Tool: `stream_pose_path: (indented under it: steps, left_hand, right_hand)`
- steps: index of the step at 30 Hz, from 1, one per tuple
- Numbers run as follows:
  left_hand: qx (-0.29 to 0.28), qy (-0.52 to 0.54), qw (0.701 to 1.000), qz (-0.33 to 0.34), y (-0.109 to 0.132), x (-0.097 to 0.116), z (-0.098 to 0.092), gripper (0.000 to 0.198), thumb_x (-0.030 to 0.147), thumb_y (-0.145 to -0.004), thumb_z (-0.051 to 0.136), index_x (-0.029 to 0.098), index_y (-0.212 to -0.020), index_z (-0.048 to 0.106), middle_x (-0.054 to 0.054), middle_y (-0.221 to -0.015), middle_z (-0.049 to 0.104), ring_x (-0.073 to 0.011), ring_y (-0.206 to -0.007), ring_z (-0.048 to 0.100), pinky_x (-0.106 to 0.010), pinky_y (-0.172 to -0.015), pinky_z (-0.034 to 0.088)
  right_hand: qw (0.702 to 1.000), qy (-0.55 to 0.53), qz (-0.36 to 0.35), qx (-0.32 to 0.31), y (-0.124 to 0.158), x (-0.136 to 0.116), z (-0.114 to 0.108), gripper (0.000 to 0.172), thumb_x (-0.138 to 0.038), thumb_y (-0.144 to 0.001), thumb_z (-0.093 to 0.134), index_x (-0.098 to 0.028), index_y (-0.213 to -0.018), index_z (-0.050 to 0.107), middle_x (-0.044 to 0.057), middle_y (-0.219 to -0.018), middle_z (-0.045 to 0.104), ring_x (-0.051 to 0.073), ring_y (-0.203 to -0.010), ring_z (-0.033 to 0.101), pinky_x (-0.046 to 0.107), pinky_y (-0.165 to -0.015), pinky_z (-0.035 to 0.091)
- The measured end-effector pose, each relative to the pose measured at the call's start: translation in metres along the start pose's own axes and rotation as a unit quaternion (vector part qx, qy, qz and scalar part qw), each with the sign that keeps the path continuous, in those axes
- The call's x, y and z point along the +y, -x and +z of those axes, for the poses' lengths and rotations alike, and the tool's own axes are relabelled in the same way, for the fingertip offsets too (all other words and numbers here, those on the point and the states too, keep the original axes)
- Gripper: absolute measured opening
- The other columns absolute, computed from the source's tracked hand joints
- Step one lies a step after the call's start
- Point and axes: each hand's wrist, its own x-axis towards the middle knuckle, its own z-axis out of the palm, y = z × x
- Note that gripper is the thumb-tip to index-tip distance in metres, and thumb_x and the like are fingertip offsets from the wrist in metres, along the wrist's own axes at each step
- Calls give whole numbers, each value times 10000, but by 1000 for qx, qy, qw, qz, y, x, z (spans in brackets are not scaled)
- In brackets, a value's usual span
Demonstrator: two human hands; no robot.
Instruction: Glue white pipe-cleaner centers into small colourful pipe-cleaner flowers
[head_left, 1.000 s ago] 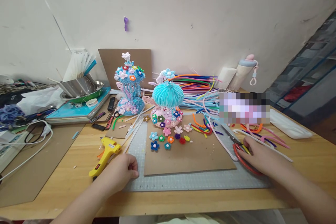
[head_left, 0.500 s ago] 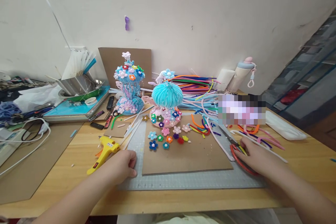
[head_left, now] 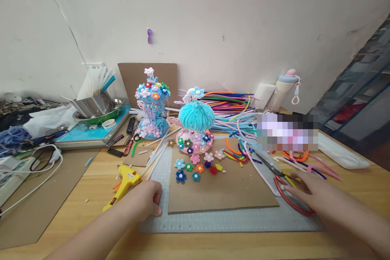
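My right hand (head_left: 307, 193) is closed around the handles of red-handled scissors (head_left: 292, 200), with the thumb and fingers on the grips. The dark blades point away to the upper left, over the mat's right side. My left hand (head_left: 152, 198) rests on the left edge of the grey cutting mat (head_left: 213, 224), fingers curled and nothing visible in them. Beside it lies a yellow glue gun (head_left: 125, 183). Between my hands, several small fuzzy flowers (head_left: 199, 168) lie on a cardboard sheet (head_left: 225, 195). Behind them stands a turquoise-topped pipe-cleaner figure (head_left: 196, 117) on a pink base.
A finished-looking blue flowered figure (head_left: 152, 107) stands at the back left. Pipe cleaners (head_left: 231, 120) are heaped behind the mat. Cut pieces (head_left: 237, 152) lie at right. A metal bowl (head_left: 96, 107), a power strip (head_left: 14, 176) and a bottle (head_left: 283, 91) also occupy the table.
The whole view has shifted, so the table sits slightly lower in the picture. My right hand and the scissors have moved a little rightward and nearer. My left hand stays on the mat.
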Motion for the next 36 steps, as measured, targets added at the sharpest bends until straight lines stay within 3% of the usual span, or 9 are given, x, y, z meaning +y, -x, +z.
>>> stream_pose_path:
  steps: [3,9,16,22,25,30,32,36]
  left_hand:
    - [-4,3,1000,2,-2,-1,0,166,182,-518,689,208,-566,532,54,-560,556,-160,-597,533,-234,-497,278]
    - [8,19,1000,7,9,0,5,128,191,-582,662,210,-630,545,51,-607,571,-156,-631,541,-227,-517,292]
    - [133,106,983,76,36,-4,24,61,188,-719,572,208,-776,583,7,-746,586,-177,-738,545,-261,-654,375]
    - [166,219,952,134,42,-13,33,113,196,-782,547,200,-675,582,-5,-745,585,-175,-747,538,-268,-687,394]
    - [169,394,897,109,39,-3,34,96,253,-751,620,193,-681,592,-4,-711,594,-167,-701,541,-258,-645,406]
    - [91,654,743,107,22,35,31,262,310,-578,806,172,-732,646,15,-634,618,-114,-603,536,-209,-588,412]
    - [59,695,707,117,15,51,30,288,323,-563,823,166,-756,677,9,-629,639,-100,-593,543,-196,-595,409]
    - [26,736,663,131,10,75,31,258,328,-554,835,160,-655,667,34,-541,602,-70,-519,511,-172,-551,372]
  right_hand:
    - [999,-2,2,37,4,-9,-12,454,-547,-745,439,-178,-959,596,169,-1090,645,344,-1040,569,396,-847,437]
    - [995,-29,-30,91,13,-49,-31,399,-505,-796,439,-169,-918,615,138,-998,665,296,-936,606,372,-783,457]
    - [988,-92,-112,46,11,-90,-13,300,-450,-871,416,-205,-956,568,85,-890,640,242,-805,609,348,-696,457]
    - [976,-95,-194,-18,10,-143,-1,177,-349,-888,438,-218,-864,555,49,-842,618,212,-757,582,325,-665,425]
    - [962,-115,-244,-44,14,-173,-1,124,-292,-881,467,-219,-842,558,38,-835,612,203,-765,562,315,-668,407]
    - [911,-240,-324,-85,22,-214,-5,83,-182,-862,493,-213,-803,543,1,-784,586,152,-736,542,263,-656,403]
    - [886,-315,-331,-76,24,-224,-4,91,-139,-853,491,-210,-816,537,-6,-789,575,131,-734,540,239,-659,413]
    - [849,-417,-324,-15,26,-230,3,106,-105,-833,499,-207,-820,526,-11,-781,547,112,-722,526,215,-666,424]
